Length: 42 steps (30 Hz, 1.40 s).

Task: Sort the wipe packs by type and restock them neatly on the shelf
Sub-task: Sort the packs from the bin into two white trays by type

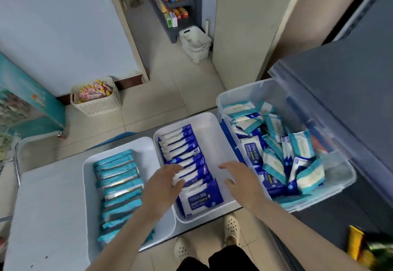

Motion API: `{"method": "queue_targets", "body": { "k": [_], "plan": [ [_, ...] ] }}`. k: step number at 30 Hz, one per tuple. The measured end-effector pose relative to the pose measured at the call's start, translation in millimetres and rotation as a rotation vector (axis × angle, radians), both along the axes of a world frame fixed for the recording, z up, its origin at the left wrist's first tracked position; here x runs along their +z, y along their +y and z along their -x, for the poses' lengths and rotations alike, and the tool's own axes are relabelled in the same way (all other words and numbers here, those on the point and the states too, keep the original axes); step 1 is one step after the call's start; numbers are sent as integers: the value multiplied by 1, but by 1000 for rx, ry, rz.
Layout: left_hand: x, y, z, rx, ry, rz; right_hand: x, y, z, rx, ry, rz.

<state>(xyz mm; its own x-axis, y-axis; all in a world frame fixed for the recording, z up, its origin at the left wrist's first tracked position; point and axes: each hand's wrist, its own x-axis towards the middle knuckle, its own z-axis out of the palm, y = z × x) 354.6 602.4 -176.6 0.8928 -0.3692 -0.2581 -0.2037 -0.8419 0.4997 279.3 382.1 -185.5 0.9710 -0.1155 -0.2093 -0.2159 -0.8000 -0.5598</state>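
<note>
The left hand [163, 182] laid a loose grip on the dark-blue packs [187, 155] in the middle tray [210, 126], the right hand [241, 178] wide and empty beside, teal packs [119, 185] lined the left tray [146, 145], yet many mixed packs [276, 153] sat unsorted in the clear bin [340, 177].

L hand [162, 184] prob. touching blue packs [185, 147].

1 head-worn view, looking steeply down, close over trays [214, 119], hands low in frame
</note>
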Motion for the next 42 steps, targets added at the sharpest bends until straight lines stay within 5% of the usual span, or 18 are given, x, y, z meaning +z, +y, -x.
{"method": "queue_targets", "body": {
  "k": [3, 9, 14, 21, 24, 30, 35, 38, 42],
  "plan": [
    [6, -61, 1, -83, 13, 73, 5, -37, 22, -155, -65, -3],
    [18, -168, 10, -289, 69, 130, 3, -135, 49, -377, 138, 205],
    [12, -248, 10, -401, 51, 25, 4, -188, 44, -222, 410, 567],
    [-17, -313, 9, -363, 110, -297, -12, -217, 42, 57, 474, 671],
    [-33, -320, 11, -253, 190, -277, -23, -220, 43, 31, 463, 517],
    [-38, -312, 8, -162, 287, -116, -8, -221, 30, -478, 170, -124],
    [-7, -281, -7, 26, 325, 186, 15, -219, 6, -555, 67, -388],
    [16, -263, -13, 351, 530, 476, 21, -214, -10, -607, 42, -610],
    [37, -241, -13, 485, 635, 653, 31, -201, -27, -647, 20, -775]
  ]
}}
